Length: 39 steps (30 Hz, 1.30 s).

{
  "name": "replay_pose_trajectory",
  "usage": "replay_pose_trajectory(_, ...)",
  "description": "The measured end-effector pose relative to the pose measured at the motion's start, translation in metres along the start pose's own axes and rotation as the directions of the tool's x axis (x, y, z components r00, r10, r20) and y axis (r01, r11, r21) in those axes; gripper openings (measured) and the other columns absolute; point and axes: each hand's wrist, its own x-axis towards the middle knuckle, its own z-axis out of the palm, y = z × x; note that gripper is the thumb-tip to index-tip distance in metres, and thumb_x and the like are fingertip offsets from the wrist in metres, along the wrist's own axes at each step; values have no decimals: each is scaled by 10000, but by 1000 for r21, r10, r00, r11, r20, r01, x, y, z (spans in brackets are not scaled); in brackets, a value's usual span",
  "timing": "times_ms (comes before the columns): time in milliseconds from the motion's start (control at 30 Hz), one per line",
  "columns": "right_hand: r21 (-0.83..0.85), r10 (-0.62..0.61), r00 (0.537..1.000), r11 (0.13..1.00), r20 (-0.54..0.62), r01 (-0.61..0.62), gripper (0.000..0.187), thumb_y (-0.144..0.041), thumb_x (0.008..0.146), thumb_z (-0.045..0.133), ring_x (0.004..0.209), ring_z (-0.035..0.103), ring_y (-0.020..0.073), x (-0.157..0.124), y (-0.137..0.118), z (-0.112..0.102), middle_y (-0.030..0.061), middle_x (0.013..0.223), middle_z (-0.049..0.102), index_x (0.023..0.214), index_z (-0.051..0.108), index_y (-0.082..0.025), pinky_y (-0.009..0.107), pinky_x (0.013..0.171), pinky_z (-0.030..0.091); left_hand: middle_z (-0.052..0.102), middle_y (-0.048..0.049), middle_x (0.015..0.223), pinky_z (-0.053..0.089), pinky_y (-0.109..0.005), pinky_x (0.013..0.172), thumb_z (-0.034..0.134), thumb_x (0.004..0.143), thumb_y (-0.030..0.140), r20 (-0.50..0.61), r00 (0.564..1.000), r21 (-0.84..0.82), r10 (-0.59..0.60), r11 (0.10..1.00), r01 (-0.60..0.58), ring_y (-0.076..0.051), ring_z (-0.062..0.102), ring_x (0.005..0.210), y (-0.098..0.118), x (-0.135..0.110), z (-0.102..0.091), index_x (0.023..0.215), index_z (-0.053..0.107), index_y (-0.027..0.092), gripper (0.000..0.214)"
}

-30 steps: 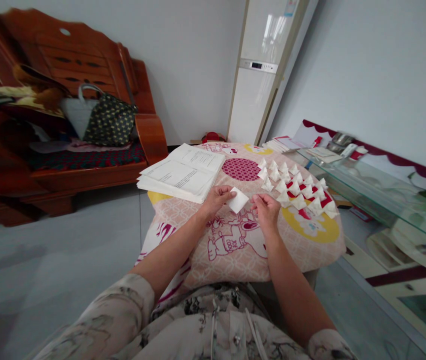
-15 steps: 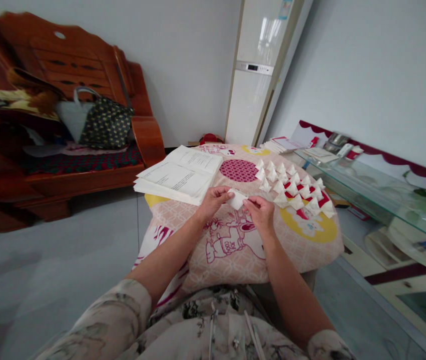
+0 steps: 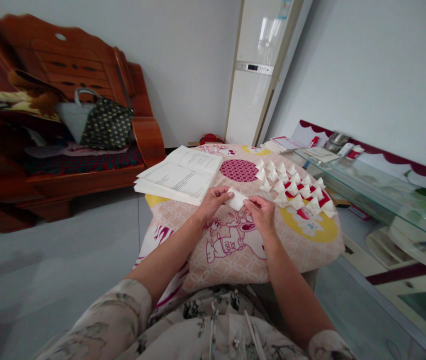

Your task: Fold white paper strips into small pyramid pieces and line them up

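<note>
A small folded piece of white paper is held over the table between both hands. My left hand pinches its left end, thumb on top. At its right end, the thumb and fingers of my right hand grip the lower corner. To the right stand several folded white paper shapes with pointed tips, set out in rows. A stack of printed paper sheets lies beyond my left hand, its top sheets overlapping.
A patterned pink tablecloth covers the round table. On the right is a glass-topped cabinet carrying papers and metal bowls. A wooden bench with bags on it stands at left. Behind the table rises a tall white air conditioner.
Almost nothing differs. Both hands keep their grip on the folded paper, which seems to be tilted very slightly; the paper shapes and the stack are unmoved.
</note>
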Motion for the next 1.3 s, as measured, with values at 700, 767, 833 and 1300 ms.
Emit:
replay_pose_trajectory(700,150,79,988,984,133,-99,157,-336,752,716,434,569,120,1,6,0,13,595,705,711,734,-185,238,458,452,624,14,566,403,-222,531,843,630,458,-144,989,9,19,1000,-18,-91,525,507,2,-1,3,635,671,137,365)
replay_pose_trajectory(767,153,96,985,981,141,-117,174,-354,751,718,432,571,121,1,7,0,18,597,708,731,737,-181,237,454,454,609,20,555,383,-219,522,836,642,449,-166,985,29,38,999,-34,-84,504,500,2,-2,4,615,661,138,357)
replay_pose_trajectory(833,161,124,982,976,143,-147,212,-387,749,720,434,580,128,1,8,1,23,592,707,760,742,-176,237,444,458,593,25,542,352,-214,506,828,655,439,-193,979,59,64,997,-54,-75,478,489,4,-3,5,600,654,139,351)
replay_pose_trajectory(1300,349,235,972,912,-18,-214,301,-462,652,767,539,635,185,5,6,-1,29,627,693,736,700,-182,276,434,472,730,-60,800,540,-272,637,842,646,428,16,1000,40,-9,999,8,-154,655,671,2,-1,5,876,727,110,409)
